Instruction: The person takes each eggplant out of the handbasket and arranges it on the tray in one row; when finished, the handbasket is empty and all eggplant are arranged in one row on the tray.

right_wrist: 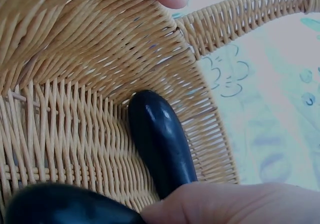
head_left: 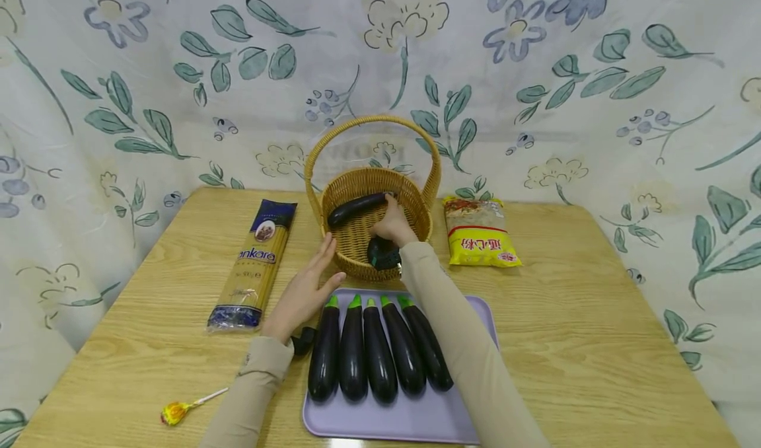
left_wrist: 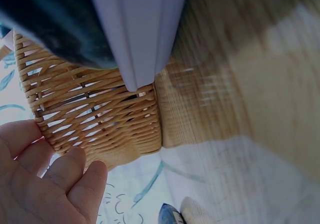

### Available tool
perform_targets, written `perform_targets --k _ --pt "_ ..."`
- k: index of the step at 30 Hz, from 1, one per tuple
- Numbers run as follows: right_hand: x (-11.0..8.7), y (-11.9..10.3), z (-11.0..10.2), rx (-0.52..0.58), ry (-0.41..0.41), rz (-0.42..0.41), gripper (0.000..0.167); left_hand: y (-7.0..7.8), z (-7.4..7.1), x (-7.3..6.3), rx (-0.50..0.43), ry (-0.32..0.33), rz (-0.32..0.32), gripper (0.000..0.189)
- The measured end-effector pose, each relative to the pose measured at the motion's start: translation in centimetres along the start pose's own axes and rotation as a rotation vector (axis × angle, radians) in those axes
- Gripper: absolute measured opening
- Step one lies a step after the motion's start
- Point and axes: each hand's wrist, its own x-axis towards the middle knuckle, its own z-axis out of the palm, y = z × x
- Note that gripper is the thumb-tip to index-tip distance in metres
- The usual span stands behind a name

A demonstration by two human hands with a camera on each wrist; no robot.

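A wicker basket (head_left: 357, 236) with a tall handle stands at the table's back. Inside, a dark eggplant (head_left: 357, 209) lies slantwise against the far wall. My right hand (head_left: 394, 223) reaches into the basket, its fingers around that eggplant's right end; they partly hide it. In the right wrist view, a second dark, rounded shape (right_wrist: 65, 206), apparently another eggplant, lies close to the thumb. My left hand (head_left: 306, 296) touches the basket's near-left rim with extended fingers. In front, several eggplants with green stems lie side by side on a lilac tray (head_left: 386, 425).
A spaghetti packet (head_left: 255, 263) lies left of the basket. To its right is a yellow-and-clear food bag (head_left: 481, 233). A lollipop (head_left: 175, 413) lies near the front left. Behind the table hangs a floral cloth (head_left: 380, 51). My right forearm crosses the tray's right side.
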Motion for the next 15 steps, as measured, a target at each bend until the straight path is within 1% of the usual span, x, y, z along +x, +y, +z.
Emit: perform_targets --k 4,6,9,12,15 --pt "0.31 0.02 -0.04 -0.014 0.016 0.013 0.100 -0.06 0.00 0.02 0.005 0.006 0.001 0.070" --pt "0.55 0.05 -0.01 -0.009 0.028 0.017 0.102 -0.06 -0.02 0.04 0.005 0.005 -0.001 0.070" --pt "0.61 0.11 -0.01 -0.015 0.042 0.017 0.099 -0.06 0.00 0.00 0.004 0.003 -0.003 0.071" --pt "0.56 0.21 0.00 -0.034 0.015 0.040 0.093 -0.09 0.07 -0.05 0.001 0.001 -0.003 0.071" --pt "0.34 0.18 -0.09 -0.072 -0.032 0.059 0.086 -0.13 0.10 -0.06 0.000 0.003 0.000 0.070"
